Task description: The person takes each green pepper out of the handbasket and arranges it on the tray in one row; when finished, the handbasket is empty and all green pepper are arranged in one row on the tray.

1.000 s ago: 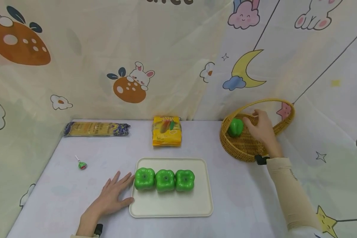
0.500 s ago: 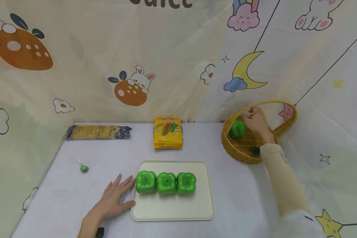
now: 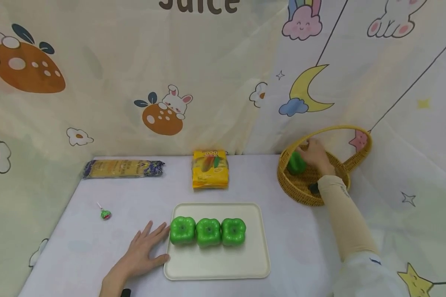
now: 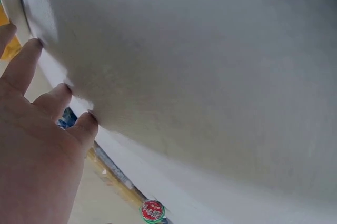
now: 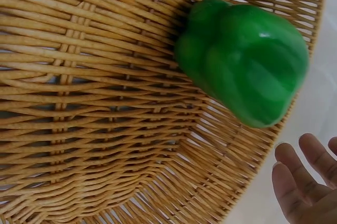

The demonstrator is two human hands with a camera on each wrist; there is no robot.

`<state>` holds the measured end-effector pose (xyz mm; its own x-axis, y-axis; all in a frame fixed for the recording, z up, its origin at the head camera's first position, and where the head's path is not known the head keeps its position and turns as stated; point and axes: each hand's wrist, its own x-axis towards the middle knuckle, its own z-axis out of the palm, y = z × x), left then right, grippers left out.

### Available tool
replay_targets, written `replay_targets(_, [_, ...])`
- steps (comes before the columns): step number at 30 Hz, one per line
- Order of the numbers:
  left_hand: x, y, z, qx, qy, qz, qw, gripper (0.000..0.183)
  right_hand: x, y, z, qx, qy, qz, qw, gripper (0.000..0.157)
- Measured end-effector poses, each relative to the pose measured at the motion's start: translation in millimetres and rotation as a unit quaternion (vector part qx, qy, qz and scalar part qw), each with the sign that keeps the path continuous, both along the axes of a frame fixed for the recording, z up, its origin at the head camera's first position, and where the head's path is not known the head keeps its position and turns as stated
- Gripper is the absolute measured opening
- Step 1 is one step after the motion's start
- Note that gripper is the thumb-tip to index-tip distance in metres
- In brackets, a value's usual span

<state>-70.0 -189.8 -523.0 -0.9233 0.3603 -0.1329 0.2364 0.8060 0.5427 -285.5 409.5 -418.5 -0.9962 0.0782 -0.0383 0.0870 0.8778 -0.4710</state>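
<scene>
A green bell pepper [image 3: 295, 163] lies in the wicker basket [image 3: 298, 194] at the table's back right. Over the basket, my right hand [image 3: 316, 156] overlaps the pepper's edge in the head view. The right wrist view has the fingers [image 5: 305, 169] loosely spread, a gap away from the pepper [image 5: 247, 63]. Three more green peppers, left [image 3: 182, 231], middle [image 3: 208, 232] and right [image 3: 233, 232], stand in a row on the cream tray [image 3: 217, 266]. My left hand [image 3: 138, 253] lies with spread fingers, its fingertips at the tray's left edge.
Left of my left hand lies a lollipop [image 3: 105, 214]. Along the back edge are a long clear packet [image 3: 120, 168] with yellow contents and a yellow bag [image 3: 210, 170] with a mango picture. The basket's tall handle [image 3: 358, 159] rises at right.
My right hand has moved left and lower over the basket, closer to the pepper. The left hand stays at the tray's edge. The head view has shifted slightly.
</scene>
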Motion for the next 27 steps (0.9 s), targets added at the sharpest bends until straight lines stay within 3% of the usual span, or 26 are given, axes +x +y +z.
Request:
replay_targets(9, [3.1, 2.0, 1.6, 0.004, -0.001, -0.001, 1.0000, 0.080, -3.6, 3.0, -11.1, 0.005, -0.079, -0.001, 0.997, 0.092])
replay_targets(23, [2.1, 0.9, 2.3, -0.003, 0.007, 0.001, 1.0000, 0.082, -7.6, 0.8, -24.2, 0.029, -0.108, 0.007, 0.994, 0.103])
replay_targets(27, [2.7, 0.5, 2.3, -0.001, 0.006, 0.001, 1.0000, 0.082, -9.1, 2.2, -26.5, 0.042, -0.136, -0.003, 0.990, 0.088])
